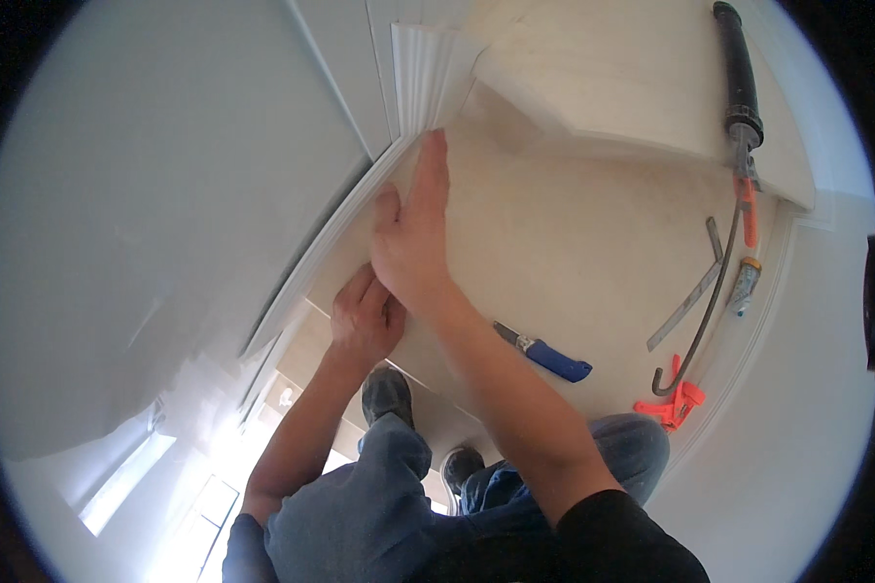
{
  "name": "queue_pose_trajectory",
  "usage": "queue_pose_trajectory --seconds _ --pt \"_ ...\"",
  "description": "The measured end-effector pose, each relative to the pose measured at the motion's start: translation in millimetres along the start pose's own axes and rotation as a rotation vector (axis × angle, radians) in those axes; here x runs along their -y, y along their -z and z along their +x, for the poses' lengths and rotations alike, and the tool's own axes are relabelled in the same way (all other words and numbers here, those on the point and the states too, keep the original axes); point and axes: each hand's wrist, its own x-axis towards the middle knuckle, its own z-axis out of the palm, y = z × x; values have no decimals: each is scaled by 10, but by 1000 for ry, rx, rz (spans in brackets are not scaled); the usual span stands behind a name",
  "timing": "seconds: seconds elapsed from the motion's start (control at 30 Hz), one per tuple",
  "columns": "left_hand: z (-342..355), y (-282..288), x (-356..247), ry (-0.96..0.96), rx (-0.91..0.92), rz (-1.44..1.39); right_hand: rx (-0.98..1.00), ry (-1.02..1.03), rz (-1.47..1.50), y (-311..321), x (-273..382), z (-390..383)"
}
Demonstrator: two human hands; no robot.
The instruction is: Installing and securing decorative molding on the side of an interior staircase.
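Note:
My right hand (416,233) reaches along a white moulded trim (331,225) at the base of the wall. Its fingers are stretched out and pressed towards the trim, with the thumb apart. Just below and nearer to me, my left hand (363,316) has its fingers curled in by the lower part of the trim. Whatever those fingers hold, if anything, is hidden. A blue-handled utility knife (556,360), its blade out, lies on the beige floor (544,243) to the right of my hands.
At the right lie a black caulking gun (739,78) with a long hooked rod, a metal bevel gauge (688,301), a small tube (746,287) and an orange-red plastic tool (673,398). A fluted white casing (423,73) stands ahead. A pale step (642,87) rises at the back.

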Motion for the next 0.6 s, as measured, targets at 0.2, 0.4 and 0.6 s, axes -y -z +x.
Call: queue_pose_trajectory --seconds 0.2,0.4,0.6 --pt "-8 -53 59 -140 -15 18 -75 -63 5 -198 123 57" --pt "-50 -37 112 -205 -23 52 -62 -77 -30 -243 186 53" --pt "-89 -93 120 -263 -31 85 -78 -78 -55 -207 164 11"
